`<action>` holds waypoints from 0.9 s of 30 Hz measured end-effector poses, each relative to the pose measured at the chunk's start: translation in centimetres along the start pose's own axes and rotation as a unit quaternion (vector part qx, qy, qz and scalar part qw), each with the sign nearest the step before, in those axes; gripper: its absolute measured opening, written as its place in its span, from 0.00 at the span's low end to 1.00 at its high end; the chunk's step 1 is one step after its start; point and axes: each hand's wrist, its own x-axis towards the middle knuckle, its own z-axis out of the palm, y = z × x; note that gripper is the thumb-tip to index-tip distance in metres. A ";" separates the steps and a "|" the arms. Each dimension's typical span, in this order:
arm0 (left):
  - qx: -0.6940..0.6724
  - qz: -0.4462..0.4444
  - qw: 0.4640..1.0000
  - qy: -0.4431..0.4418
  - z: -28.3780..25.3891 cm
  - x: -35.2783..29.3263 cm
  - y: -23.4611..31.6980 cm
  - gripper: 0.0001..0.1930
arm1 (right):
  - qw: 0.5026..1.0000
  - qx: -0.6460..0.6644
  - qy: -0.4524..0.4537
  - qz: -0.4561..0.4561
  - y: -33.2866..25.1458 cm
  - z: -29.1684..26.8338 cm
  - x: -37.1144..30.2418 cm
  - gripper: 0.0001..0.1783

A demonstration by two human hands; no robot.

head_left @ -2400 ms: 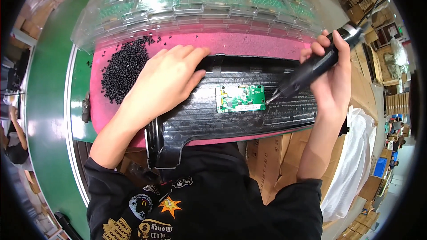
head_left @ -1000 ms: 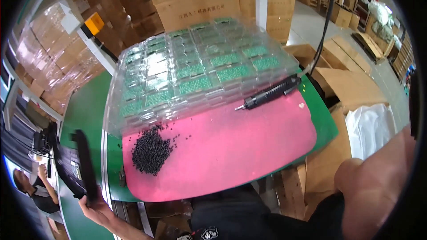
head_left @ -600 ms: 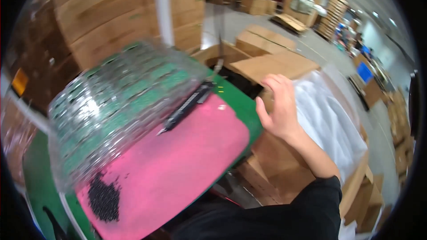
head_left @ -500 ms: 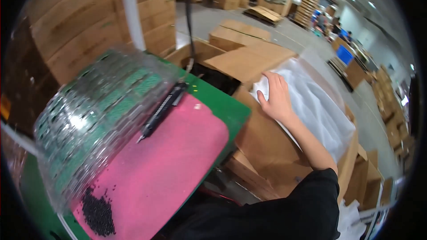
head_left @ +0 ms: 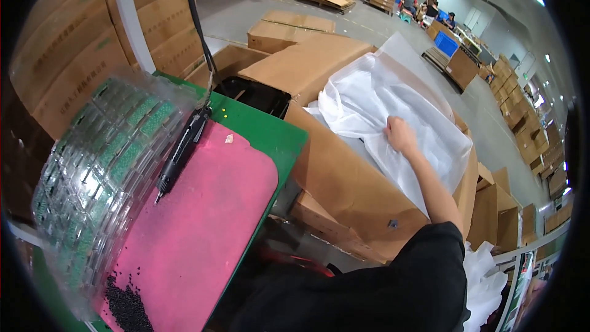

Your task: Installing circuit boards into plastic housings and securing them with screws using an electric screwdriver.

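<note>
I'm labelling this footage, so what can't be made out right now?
In the head view:
Left hand: out of frame.
Right hand: fingertips hidden behind its own fist.
Cardboard box: anything beneath the white sheet is covered.
Black pieces: too small for exact shape; pile cut by the lower edge.
Distant people: too small.

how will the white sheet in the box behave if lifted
The white sheet is probably floppy, since it creases around the right hand. Its loose folds look thin, so it is likely light for its size.
</note>
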 end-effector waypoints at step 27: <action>-0.057 0.044 0.908 -0.414 4.9 -9.2 5.6 0.05 | 0.984 0.089 -0.131 -0.075 -1.3 1.3 -2.7 0.31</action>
